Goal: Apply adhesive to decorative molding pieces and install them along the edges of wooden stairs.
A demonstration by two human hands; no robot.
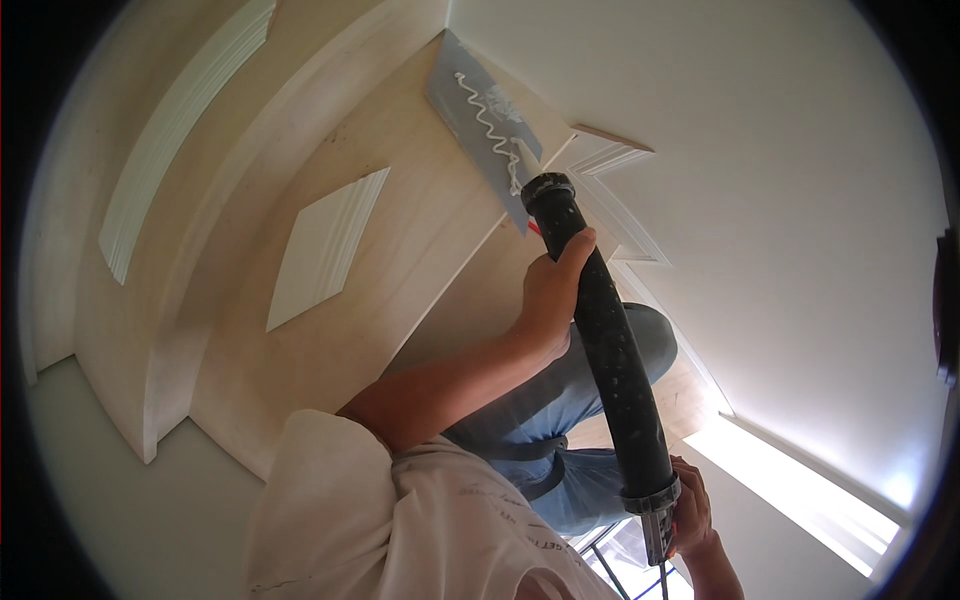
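Observation:
My left hand [555, 280] grips the upper barrel of a long black caulking gun [615, 360], thumb along its side. My right hand [692, 510] is wrapped round the trigger end at the lower right, its fingers partly hidden. The pale nozzle [530, 158] points at a grey panel [465, 135] lying angled on the plywood surface. A wavy white bead [490, 130] runs along the panel, with a whitish smear near its right edge. A small red item [536, 229] shows behind the barrel, too hidden to identify.
Pale plywood steps [390, 250] curve round the left. White moulded pieces [320, 250] and a long strip [185, 120] lie on them. Another moulding [615, 180] borders the white wall [780, 220] on the right. My bent jeaned knee [650, 335] is behind the gun; a bright strip shows at lower right.

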